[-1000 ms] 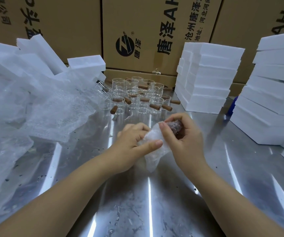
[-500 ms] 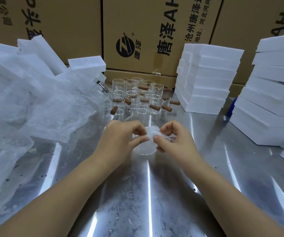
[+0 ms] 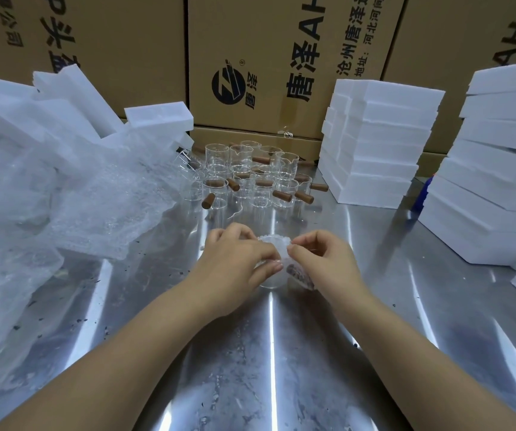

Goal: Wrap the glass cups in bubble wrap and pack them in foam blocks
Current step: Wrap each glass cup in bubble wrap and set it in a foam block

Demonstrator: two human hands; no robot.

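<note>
A glass cup wrapped in bubble wrap [image 3: 276, 253] stands on the steel table [image 3: 250, 353] between my hands. My left hand [image 3: 238, 262] grips its left side, thumb and fingers curled round the wrap. My right hand [image 3: 322, 259] pinches the wrap's top edge at the right. The cup's brown wooden handle [image 3: 294, 272] shows through the wrap under my right hand. Several unwrapped glass cups [image 3: 250, 178] with wooden handles stand clustered behind. Stacks of white foam blocks [image 3: 378, 144] rise at the right.
A large heap of bubble wrap [image 3: 63, 206] covers the table's left side, with loose foam blocks [image 3: 73, 98] behind it. A second foam stack [image 3: 499, 169] stands at the far right. Cardboard boxes [image 3: 281, 57] line the back. A blue object [image 3: 421, 194] lies between the stacks.
The wrapped cup has gone from tilted in both hands to standing upright on the table. My hands moved apart to its sides, and my right hand now pinches the wrap's top.
</note>
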